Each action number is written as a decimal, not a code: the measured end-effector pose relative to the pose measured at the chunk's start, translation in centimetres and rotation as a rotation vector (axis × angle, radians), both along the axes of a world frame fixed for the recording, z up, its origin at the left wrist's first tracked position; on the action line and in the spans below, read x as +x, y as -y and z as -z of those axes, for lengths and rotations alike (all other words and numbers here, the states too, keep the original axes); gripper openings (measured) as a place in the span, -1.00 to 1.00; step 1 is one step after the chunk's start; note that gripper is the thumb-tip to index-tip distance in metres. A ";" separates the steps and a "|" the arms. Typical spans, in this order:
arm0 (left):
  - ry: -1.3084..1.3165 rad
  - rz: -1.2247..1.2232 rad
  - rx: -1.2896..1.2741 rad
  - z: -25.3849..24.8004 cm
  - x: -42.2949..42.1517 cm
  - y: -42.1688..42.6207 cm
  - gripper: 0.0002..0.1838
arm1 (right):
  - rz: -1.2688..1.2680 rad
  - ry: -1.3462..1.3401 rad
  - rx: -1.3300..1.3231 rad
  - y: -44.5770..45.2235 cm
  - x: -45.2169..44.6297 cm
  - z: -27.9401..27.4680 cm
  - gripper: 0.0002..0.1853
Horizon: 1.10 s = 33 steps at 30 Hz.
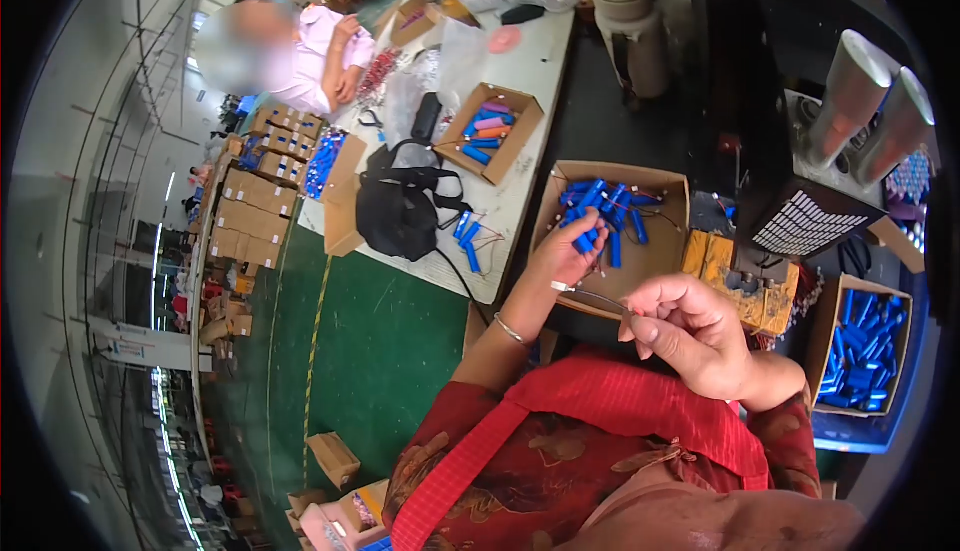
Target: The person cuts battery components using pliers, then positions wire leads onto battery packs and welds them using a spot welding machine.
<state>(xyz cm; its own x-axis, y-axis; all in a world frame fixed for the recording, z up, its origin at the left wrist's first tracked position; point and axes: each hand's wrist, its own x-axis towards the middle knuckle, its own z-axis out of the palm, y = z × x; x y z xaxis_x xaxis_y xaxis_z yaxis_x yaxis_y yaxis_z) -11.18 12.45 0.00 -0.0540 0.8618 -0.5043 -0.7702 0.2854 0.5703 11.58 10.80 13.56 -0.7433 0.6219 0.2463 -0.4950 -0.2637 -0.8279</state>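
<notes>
My left hand (570,253) is closed around a blue battery pack (584,241) at the near left side of an open cardboard box (655,177). More blue battery packs (617,201) with thin wires lie in that box. Closer to my body, my right hand (690,339) pinches a thin dark wire (600,298) between thumb and fingertips. A white connector (562,287) at the wire's other end lies against my left wrist. Something small and red shows at the right fingertips, too small to name. Whether the wire joins the held pack is hidden.
To the right stand a yellow worn block fixture (735,276), a black machine with metal cylinders (850,101) and a box of blue packs (862,346). On the left table are a black bag (395,206) and another battery box (490,136). A co-worker (320,56) sits beyond.
</notes>
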 end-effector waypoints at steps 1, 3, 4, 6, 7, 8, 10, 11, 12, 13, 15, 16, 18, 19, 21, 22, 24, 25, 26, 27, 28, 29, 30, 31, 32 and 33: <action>0.000 0.017 -0.009 -0.4 0.0 0.2 -0.85 | 0.006 0.028 0.072 0.1 0.2 0.5 -0.75; -0.049 0.022 -0.065 -0.3 0.1 0.4 -0.84 | 0.072 0.047 0.266 -1.1 -0.1 0.5 -0.74; -0.059 0.028 -0.069 -0.3 0.1 0.3 -0.83 | 0.087 0.052 0.315 -1.5 -0.4 0.3 -0.78; -0.045 0.037 -0.102 -0.7 0.3 0.2 -0.82 | 0.108 0.057 0.341 -1.9 -0.7 0.7 -0.81; -0.029 0.050 -0.077 -0.6 0.2 0.2 -0.81 | 0.092 0.071 0.341 -2.0 -0.8 0.9 -0.82; -0.020 0.056 -0.073 -0.6 0.2 0.2 -0.81 | 0.075 0.086 0.338 -2.0 -1.0 1.1 -0.82; 0.009 0.070 -0.075 -0.5 0.0 0.2 -0.80 | 0.102 0.086 0.327 -2.0 -1.2 1.3 -0.85; 0.009 0.082 -0.082 -0.5 0.1 0.3 -0.80 | 0.088 0.092 0.322 -1.9 -1.3 1.4 -0.86; 0.018 0.081 -0.062 -0.6 0.1 0.3 -0.80 | 0.072 0.097 0.325 -2.0 -1.4 1.5 -0.86; 0.026 0.076 -0.040 -0.6 0.1 0.3 -0.79 | 0.077 0.098 0.326 -2.1 -1.5 1.5 -0.86; 0.044 0.073 -0.035 -0.6 0.0 0.5 -0.79 | 0.042 0.140 0.355 -2.0 -1.6 1.6 -0.87; 0.064 0.067 -0.023 -0.6 0.0 0.4 -0.79 | 0.041 0.141 0.363 -2.0 -1.7 1.6 -0.87; 0.065 0.061 0.007 -0.6 -0.1 0.3 -0.80 | 0.025 0.192 0.384 -1.9 -2.0 1.6 -0.88; 0.067 0.067 0.011 -0.5 -0.1 0.3 -0.80 | 0.030 0.195 0.397 -1.8 -2.1 1.7 -0.89; 0.078 0.074 0.004 -0.3 -0.1 0.4 -0.81 | 0.020 0.213 0.412 -1.5 -2.3 1.9 -0.88; 0.056 0.075 0.022 -0.2 -0.1 0.5 -0.82 | 0.010 0.224 0.416 -1.4 -2.3 2.0 -0.88; 0.039 0.062 0.036 -0.3 0.0 0.3 -0.83 | -0.015 0.228 0.402 -1.5 -2.3 1.9 -0.88; 0.052 0.067 0.029 -0.4 0.0 0.6 -0.83 | -0.028 0.226 0.398 -1.4 -2.4 2.0 -0.87; 0.061 0.071 0.034 -0.5 0.0 0.3 -0.83 | -0.007 0.212 0.436 -1.4 -2.5 2.2 -0.89; 0.071 0.079 0.046 -0.3 -0.1 0.2 -0.83 | -0.011 0.213 0.441 -1.4 -2.4 2.2 -0.89; 0.071 0.070 0.051 -0.3 -0.2 0.1 -0.83 | -0.002 0.212 0.445 -1.4 -2.4 2.2 -0.89; 0.071 0.079 0.050 -0.2 -0.1 0.2 -0.83 | 0.001 0.209 0.442 -1.3 -2.5 2.1 -0.89; 0.070 0.073 0.052 -0.2 -0.1 0.3 -0.84 | 0.005 0.224 0.431 -1.3 -2.4 1.9 -0.89; 0.055 0.086 0.066 -0.4 0.0 0.3 -0.85 | -0.011 0.233 0.424 -1.4 -2.4 1.7 -0.89; 0.055 0.068 0.073 -0.9 0.4 0.3 -0.86 | -0.022 0.266 0.417 -1.4 -2.5 1.7 -0.90; 0.038 0.068 0.105 -0.7 0.4 0.4 -0.86 | -0.024 0.281 0.383 -1.3 -2.5 1.9 -0.91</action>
<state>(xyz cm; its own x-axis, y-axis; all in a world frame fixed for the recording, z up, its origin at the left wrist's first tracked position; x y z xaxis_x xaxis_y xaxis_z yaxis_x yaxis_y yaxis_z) -10.76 12.08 0.73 0.0236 0.9111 -0.4115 -0.7731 0.2776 0.5702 9.09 12.06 11.64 -0.8269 0.5077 0.2417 -0.2352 0.0782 -0.9688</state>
